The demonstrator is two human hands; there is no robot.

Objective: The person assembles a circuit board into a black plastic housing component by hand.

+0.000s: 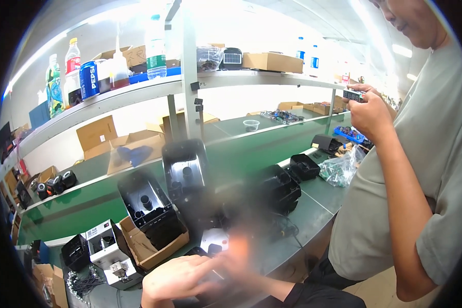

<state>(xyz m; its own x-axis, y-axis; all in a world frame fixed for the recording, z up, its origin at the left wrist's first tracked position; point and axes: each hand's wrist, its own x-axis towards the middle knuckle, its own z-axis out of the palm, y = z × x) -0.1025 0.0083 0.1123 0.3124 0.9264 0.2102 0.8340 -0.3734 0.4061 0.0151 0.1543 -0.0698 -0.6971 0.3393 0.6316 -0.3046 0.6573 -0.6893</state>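
Observation:
Near the lower edge, my left hand (177, 275) lies with its fingers bent over a black plastic part (210, 292), which it mostly covers. Against those fingertips is my right hand (237, 268), smeared by motion, so its fingers cannot be made out. A blurred orange thing (238, 247) shows just above the right hand; its kind is unclear, and so is whether the hand holds it. Just beyond the hands sits a white panel (214, 240) with a dark patch. Black open housings (145, 203) stand behind, one of them in a cardboard box (133, 246).
Left of the box are a white-and-black device (105, 244) and bundled cables (83, 283). More black housings (277, 190) stand ahead, beside the green belt (241, 159). A shelf (123, 100) carries bottles and a can. At right, another person (395, 154) holds a small digit display (352, 96).

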